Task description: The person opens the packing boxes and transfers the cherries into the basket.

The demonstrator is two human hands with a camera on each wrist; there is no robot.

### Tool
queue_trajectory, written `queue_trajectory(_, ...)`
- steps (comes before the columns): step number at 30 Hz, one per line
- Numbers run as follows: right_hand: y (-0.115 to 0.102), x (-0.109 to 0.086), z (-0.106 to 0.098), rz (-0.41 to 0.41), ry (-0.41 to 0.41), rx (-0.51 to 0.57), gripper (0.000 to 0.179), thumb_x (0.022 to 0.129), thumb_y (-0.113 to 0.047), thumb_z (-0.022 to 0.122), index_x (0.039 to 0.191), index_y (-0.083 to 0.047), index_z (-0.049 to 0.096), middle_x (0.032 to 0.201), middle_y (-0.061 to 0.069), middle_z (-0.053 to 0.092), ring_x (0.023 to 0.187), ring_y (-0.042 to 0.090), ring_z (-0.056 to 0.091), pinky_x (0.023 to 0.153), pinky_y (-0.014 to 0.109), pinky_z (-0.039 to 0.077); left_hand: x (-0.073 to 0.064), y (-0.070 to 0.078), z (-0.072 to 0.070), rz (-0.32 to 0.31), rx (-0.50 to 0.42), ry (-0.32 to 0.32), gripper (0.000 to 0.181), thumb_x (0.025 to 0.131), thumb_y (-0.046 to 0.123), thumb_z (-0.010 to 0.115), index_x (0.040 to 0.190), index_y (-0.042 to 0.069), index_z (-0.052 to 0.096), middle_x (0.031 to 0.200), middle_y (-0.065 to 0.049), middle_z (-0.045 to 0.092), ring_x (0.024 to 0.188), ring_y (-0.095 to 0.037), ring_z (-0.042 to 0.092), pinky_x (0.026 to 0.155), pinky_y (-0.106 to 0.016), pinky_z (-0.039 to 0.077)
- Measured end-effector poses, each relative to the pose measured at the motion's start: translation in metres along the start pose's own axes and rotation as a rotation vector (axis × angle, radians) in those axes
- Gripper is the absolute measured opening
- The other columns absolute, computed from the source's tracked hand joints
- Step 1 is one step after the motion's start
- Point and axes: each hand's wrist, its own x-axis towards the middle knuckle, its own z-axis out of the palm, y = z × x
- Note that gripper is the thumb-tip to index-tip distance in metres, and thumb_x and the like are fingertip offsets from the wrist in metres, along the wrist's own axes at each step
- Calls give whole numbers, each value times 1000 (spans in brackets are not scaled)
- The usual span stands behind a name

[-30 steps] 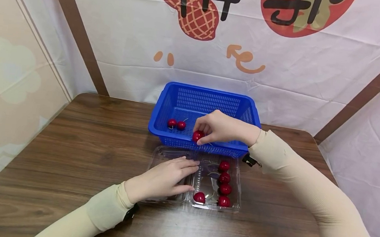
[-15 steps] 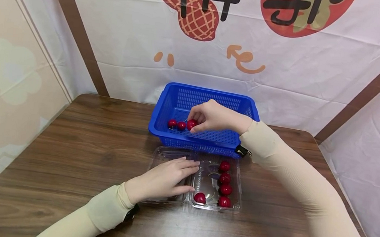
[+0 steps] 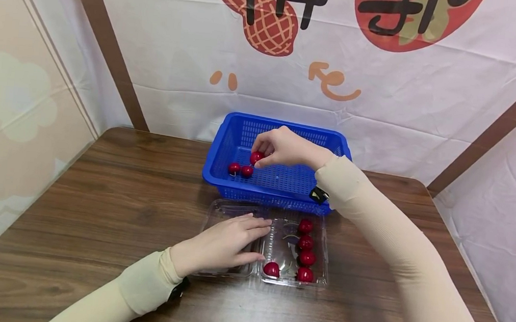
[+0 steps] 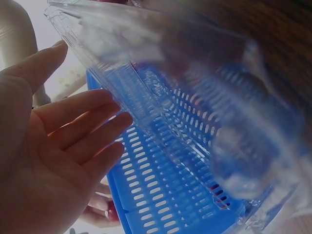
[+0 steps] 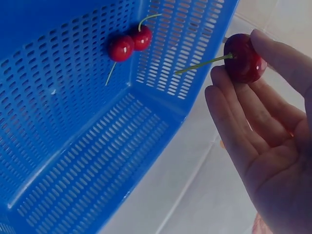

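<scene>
My right hand (image 3: 284,148) pinches a red cherry (image 5: 243,59) between thumb and fingertips, its green stem jutting out, above the blue basket (image 3: 213,165). On the basket floor at the left lie two cherries (image 3: 247,171) close together. My left hand (image 3: 225,240) rests with extended fingers across the left half of an opened clear plastic clamshell box (image 3: 281,282), near its hinge. In the box's right half, several cherries (image 3: 306,242) form a column along the right side. One more cherry (image 3: 271,269) sits in its near left corner.
Behind the clamshell the basket stands close to the white printed cloth (image 3: 178,72) at the table's back. Brown wood-grain table (image 3: 96,218) spreads out on both sides and in front. Sloping cloth walls border it left and right.
My right hand, holding the cherry, has shifted left and farther back, from the basket's near rim to over its inside. The left hand has stayed on the box.
</scene>
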Motion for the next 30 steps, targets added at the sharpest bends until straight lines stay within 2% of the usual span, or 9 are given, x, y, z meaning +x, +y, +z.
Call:
queue_trajectory(15, 23, 22, 3, 85, 34, 50, 28, 81, -24, 76, 105, -14, 67, 100, 2, 70, 92, 12, 66, 86, 27, 56, -1, -1, 1, 17, 17, 13, 54, 90, 41, 61, 123, -1, 60, 133, -14, 57, 125, -26, 53, 111, -42, 38)
queue_trajectory(30, 37, 38, 11, 147, 54, 60, 24, 79, -20, 77, 100, -12, 68, 96, 2, 69, 87, 13, 65, 83, 27, 57, -2, -2, 1, 17, 24, 22, 54, 90, 42, 62, 123, -1, 61, 133, -13, 57, 125, -25, 52, 112, -41, 36)
